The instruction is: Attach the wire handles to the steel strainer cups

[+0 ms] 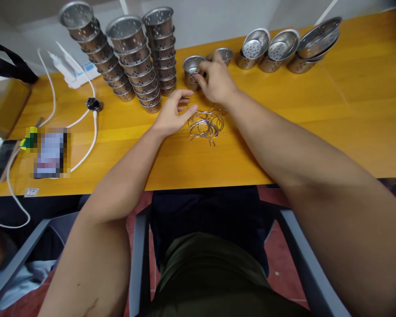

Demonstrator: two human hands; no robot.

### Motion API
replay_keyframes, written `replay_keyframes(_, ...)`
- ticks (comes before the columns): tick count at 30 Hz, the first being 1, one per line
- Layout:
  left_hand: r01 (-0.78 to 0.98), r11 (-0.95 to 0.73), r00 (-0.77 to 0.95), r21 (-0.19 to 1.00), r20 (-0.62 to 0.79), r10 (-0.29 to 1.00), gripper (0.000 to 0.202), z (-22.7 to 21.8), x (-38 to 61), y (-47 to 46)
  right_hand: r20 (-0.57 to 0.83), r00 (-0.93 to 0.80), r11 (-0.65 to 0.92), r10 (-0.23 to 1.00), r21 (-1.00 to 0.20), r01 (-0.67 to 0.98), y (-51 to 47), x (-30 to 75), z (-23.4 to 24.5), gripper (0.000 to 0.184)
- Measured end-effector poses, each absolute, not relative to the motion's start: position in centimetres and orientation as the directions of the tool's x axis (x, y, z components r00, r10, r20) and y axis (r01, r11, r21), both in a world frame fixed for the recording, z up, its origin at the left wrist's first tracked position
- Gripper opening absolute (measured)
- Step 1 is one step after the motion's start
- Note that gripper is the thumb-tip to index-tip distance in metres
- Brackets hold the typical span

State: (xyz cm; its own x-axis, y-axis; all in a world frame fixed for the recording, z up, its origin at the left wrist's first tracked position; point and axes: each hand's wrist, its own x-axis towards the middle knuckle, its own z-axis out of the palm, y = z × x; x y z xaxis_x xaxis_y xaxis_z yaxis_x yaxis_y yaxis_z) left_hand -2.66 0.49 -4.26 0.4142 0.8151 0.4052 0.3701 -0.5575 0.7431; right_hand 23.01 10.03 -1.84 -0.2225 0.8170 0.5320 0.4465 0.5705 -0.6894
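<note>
A small perforated metal cup (192, 66) stands on the table, and the thumb and fingers of my right hand (218, 81) grip it at its right side. Just behind that hand is another metal cup (227, 54), partly covered by the fingers. My left hand (175, 112) hovers in front of the cup, fingers apart, holding nothing. Below and between both hands lies a loose pile of thin curved metal wires (206, 125).
Three tall stacks of perforated cups (132, 57) lean at the back left. Tilted cups (277, 48) sit in short stacks at the back right. White cables, a black plug (94, 104), a power strip (81, 75) and a phone (3, 160) occupy the left side.
</note>
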Motion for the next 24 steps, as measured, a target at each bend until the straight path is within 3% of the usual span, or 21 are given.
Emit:
replay_keyframes(8,0.370,-0.569,0.421,0.734,0.413,0.807,0.049,-4.3,-2.5,0.5,0.536,-0.208,0.569,0.818,-0.700,0.431,11.0,23.7,-3.2,0.038)
replay_keyframes(14,0.382,-0.559,0.420,0.736,0.400,0.814,0.050,-4.1,-2.4,0.3,0.511,-0.241,0.565,0.825,-0.727,0.390,12.0,23.6,-3.9,0.059)
replay_keyframes(18,0.393,-0.561,0.424,0.728,0.398,0.813,0.053,-4.1,-2.6,0.4,0.561,-0.141,0.567,0.815,-0.725,0.390,10.3,24.3,-3.0,0.051)
replay_keyframes(22,0.393,-0.572,0.421,0.720,0.412,0.808,0.053,-4.2,-2.8,0.6,0.578,0.015,0.519,0.816,-0.744,0.420,9.0,25.3,-1.4,0.028)
replay_keyframes(24,0.393,-0.571,0.418,0.721,0.413,0.809,0.051,-4.2,-2.8,0.6,0.505,0.061,0.419,0.861,-0.772,0.477,8.7,25.6,-0.9,0.036)
